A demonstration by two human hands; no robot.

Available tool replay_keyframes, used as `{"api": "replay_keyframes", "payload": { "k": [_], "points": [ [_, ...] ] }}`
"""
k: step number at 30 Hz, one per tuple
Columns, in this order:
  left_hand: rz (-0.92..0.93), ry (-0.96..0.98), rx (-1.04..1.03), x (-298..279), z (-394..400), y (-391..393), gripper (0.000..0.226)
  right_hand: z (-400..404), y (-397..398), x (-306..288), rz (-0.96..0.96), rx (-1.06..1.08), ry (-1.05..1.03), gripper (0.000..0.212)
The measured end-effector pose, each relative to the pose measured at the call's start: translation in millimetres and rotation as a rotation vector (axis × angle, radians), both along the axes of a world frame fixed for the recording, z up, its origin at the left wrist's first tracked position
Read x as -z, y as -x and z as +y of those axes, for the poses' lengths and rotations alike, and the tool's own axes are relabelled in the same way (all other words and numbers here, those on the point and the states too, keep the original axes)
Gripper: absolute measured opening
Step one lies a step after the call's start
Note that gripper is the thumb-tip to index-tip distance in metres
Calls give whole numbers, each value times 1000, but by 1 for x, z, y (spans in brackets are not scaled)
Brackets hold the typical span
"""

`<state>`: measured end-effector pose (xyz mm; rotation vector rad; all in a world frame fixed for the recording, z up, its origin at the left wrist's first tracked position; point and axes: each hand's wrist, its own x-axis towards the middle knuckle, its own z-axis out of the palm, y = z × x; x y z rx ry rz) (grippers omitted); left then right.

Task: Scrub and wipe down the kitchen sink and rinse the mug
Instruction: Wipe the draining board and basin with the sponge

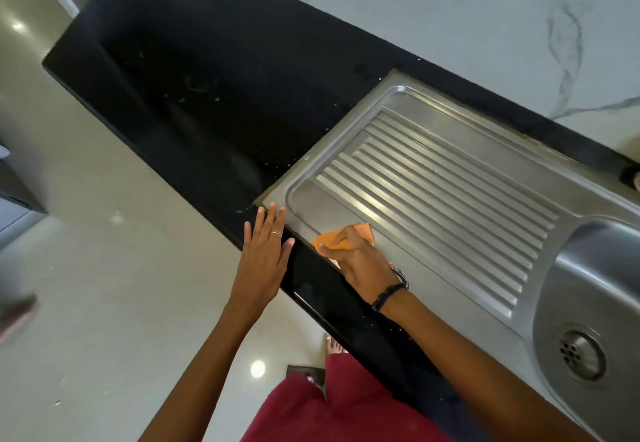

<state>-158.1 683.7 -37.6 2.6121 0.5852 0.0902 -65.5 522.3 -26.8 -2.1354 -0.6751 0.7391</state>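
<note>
Your stainless steel sink (519,178) is set in the black desk (214,88): ribbed drainboard (433,206) left, basin (595,303) with round drain strainer (579,355) right. Your orange cloth (360,232) lies bunched on the drainboard's near left corner.

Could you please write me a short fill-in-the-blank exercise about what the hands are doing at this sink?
1. The right hand presses an orange ___ onto the ribbed draining board.
2. The left hand lies flat on the ___ counter, holding nothing.
3. The drain sits in the steel basin, which holds no ___.

Missing words: cloth; black; mug
</note>
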Motion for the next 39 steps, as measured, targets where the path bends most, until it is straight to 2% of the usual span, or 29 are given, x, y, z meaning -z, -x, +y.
{"api": "replay_keyframes", "payload": {
  "k": [3,5,9,10,13,16,20,24,25,26,29,31,32,39],
  "points": [
    [-1,-3,-13,0,9,-8,55,13,-5,3,-183,-98,16,23],
    [6,-11,-2,1,15,-15,55,24,-7,2,-194,-98,15,25],
    [20,-13,-1,0,31,-28,54,40,-12,-1,-198,-125,37,28],
    [24,-11,-1,0,37,-32,54,44,-13,-1,-147,-120,10,27],
    [29,-9,4,-2,54,-41,54,54,-15,-1,-86,-131,-11,15],
    [38,-9,38,-3,71,-50,53,63,-15,-4,-69,-76,-12,24],
    [32,-4,142,-7,92,-66,52,82,-15,-9,-134,-65,3,24],
    [36,8,282,-13,103,-89,50,110,-16,1,-278,-124,109,13],
    [31,7,314,-13,106,-96,49,118,-15,6,-404,-146,169,28],
    [23,2,339,-12,108,-103,49,124,-14,10,-479,-121,213,40],
    [3,-28,396,-10,117,-124,51,140,-12,11,-551,-4,323,49],
    [-3,-33,442,-8,123,-139,51,153,-13,10,-471,114,366,71],
    [-6,-36,459,-8,126,-145,51,157,-12,11,-466,160,375,74],
    [-44,10,569,-13,142,-189,50,190,-40,7,-417,462,408,57]
  ]
}}
